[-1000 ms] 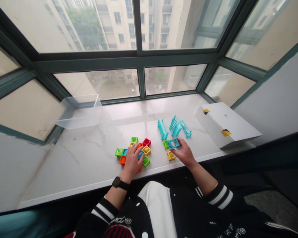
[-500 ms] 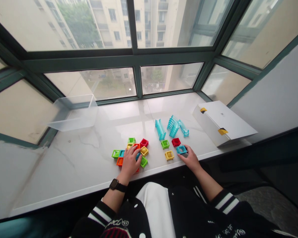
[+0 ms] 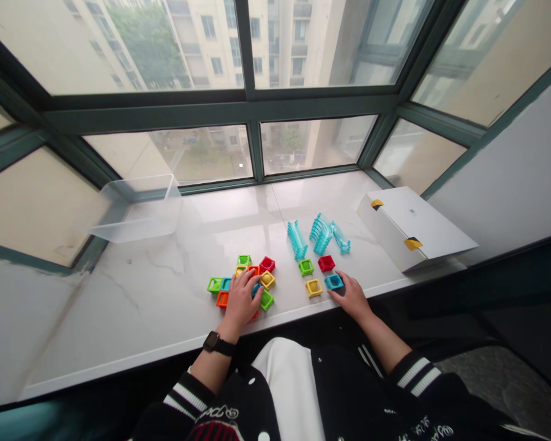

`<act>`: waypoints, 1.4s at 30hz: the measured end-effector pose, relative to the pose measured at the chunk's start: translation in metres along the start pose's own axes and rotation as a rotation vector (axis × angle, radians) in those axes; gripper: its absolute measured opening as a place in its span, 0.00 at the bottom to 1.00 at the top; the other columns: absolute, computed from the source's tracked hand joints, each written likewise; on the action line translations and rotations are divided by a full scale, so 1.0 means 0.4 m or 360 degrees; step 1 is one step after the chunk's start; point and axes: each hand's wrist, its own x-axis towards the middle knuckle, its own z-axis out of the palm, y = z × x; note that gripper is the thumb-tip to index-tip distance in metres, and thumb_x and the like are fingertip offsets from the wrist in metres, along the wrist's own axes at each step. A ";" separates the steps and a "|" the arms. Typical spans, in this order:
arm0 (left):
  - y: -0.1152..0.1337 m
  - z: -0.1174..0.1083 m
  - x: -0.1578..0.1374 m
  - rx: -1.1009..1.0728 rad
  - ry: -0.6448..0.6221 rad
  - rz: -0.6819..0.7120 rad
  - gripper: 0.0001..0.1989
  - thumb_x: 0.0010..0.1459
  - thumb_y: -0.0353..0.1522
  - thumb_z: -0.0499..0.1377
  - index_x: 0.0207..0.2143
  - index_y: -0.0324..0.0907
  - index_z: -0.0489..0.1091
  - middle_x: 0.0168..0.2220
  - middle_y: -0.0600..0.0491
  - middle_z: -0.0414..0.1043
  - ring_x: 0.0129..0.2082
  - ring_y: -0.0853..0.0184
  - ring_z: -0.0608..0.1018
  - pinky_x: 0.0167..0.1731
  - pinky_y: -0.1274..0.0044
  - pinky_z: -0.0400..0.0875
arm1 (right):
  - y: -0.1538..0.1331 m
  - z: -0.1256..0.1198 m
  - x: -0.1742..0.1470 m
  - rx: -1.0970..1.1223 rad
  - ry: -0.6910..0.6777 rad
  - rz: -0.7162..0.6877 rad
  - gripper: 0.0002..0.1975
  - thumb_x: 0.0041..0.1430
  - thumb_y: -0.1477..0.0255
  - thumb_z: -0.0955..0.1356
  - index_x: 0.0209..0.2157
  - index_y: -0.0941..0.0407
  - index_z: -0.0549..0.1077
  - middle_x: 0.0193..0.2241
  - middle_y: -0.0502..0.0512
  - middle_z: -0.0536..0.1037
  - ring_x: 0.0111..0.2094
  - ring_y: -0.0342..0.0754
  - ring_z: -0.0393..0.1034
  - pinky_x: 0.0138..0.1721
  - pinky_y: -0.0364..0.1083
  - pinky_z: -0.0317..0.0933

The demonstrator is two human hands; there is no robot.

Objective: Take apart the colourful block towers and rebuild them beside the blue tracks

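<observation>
My right hand has its thumb and fingers about a blue square block, which sits flat on the white sill. Close by are a yellow block, a green block and a red block. My left hand lies over a cluster of similar blocks, fingers stretched out and thumb apart. Around it show a red block, a yellow block, a green block and an orange block. Its palm hides part of the cluster.
Clear turquoise track pieces, one straight and one curved, lie beyond the right-hand blocks. A transparent plastic bin stands at the left back. At the right is a white box with yellow-black tabs. Windows enclose the marble sill.
In my right hand the blue block has come down from a tilt to lie flat beside the yellow one. My left hand has stayed over the cluster.
</observation>
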 end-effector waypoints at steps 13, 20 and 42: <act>0.002 -0.001 0.001 0.0058 -0.0012 0.0006 0.17 0.70 0.37 0.56 0.57 0.49 0.75 0.65 0.46 0.72 0.68 0.49 0.70 0.72 0.49 0.55 | 0.020 0.003 -0.004 -0.0007 -0.0026 -0.0040 0.34 0.59 0.55 0.70 0.63 0.56 0.69 0.59 0.68 0.78 0.60 0.67 0.72 0.64 0.65 0.65; 0.001 0.000 0.001 0.0064 -0.0008 0.0000 0.16 0.69 0.37 0.57 0.56 0.49 0.76 0.65 0.46 0.73 0.67 0.49 0.71 0.71 0.49 0.56 | 0.027 0.006 -0.006 -0.0017 -0.0016 -0.0047 0.34 0.60 0.55 0.70 0.64 0.56 0.68 0.59 0.68 0.78 0.60 0.66 0.72 0.63 0.65 0.65; -0.009 0.013 0.000 0.0051 0.0017 0.0014 0.16 0.71 0.36 0.55 0.57 0.49 0.76 0.65 0.46 0.73 0.68 0.50 0.70 0.71 0.50 0.57 | 0.012 -0.040 -0.024 0.0271 -0.0030 0.0034 0.39 0.64 0.51 0.70 0.70 0.53 0.60 0.64 0.68 0.73 0.64 0.63 0.71 0.66 0.65 0.64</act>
